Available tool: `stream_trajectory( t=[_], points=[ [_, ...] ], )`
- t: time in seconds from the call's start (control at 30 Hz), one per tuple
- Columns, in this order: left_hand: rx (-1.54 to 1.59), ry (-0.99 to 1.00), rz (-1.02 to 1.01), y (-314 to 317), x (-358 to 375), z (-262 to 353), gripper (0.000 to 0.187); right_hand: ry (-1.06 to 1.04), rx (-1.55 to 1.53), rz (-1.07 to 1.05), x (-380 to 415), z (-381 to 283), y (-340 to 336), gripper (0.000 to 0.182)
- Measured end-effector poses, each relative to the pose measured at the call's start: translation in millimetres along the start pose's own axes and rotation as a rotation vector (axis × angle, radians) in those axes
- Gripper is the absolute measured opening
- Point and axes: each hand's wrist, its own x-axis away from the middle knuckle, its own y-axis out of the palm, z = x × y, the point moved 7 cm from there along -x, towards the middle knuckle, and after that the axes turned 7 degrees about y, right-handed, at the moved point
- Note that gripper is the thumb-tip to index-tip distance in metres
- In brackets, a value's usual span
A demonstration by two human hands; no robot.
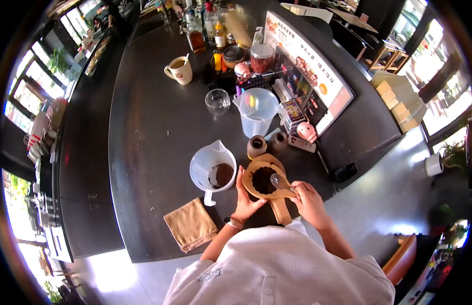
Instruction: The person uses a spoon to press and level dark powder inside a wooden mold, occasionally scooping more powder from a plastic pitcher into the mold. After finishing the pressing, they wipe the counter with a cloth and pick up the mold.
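A wooden holder [280, 210] carries a brown paper filter [249, 184] with dark coffee grounds [264, 180] inside. My left hand [244, 203] is against the left side of the holder, thumb and fingers spread around it. My right hand [308, 202] grips the handle of a clear spoon [279, 181], whose bowl is over the right part of the grounds. Just left of my left hand stands a plastic measuring jug [198, 169] with some dark grounds at its bottom.
A folded brown cloth [190, 225] lies front left. Beyond the holder are two small dark jars [256, 145], an empty plastic jug [258, 113], a glass [217, 101] and a mug [181, 71]. A menu board [311, 66] stands at the right, bottles [196, 35] at the back.
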Motion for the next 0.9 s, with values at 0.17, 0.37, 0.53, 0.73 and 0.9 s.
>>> stream_trajectory(
  t=[0.17,0.37,0.53,0.73,0.9],
  points=[
    [-0.002,0.094,0.005,1.0,3.7,0.9,0.114,-0.122,0.036,-0.007,-7.2,-5.7,-9.4,0.026],
    [0.024,0.139,0.005,0.4,4.5,1.2,0.107,0.099,0.105,-0.022,-0.6,-1.4,-24.3,0.02],
    [0.078,0.181,0.002,-1.0,6.5,0.6,0.099,0.248,0.152,0.016,13.8,8.0,-7.5,0.021],
    [-0.021,0.189,0.001,-1.8,8.2,3.9,0.108,0.264,0.19,0.034,21.1,-3.2,7.3,0.025],
    [-0.025,0.19,-0.018,1.3,3.3,15.7,0.112,0.264,0.239,-0.102,13.3,-27.1,14.6,0.05]
  ],
)
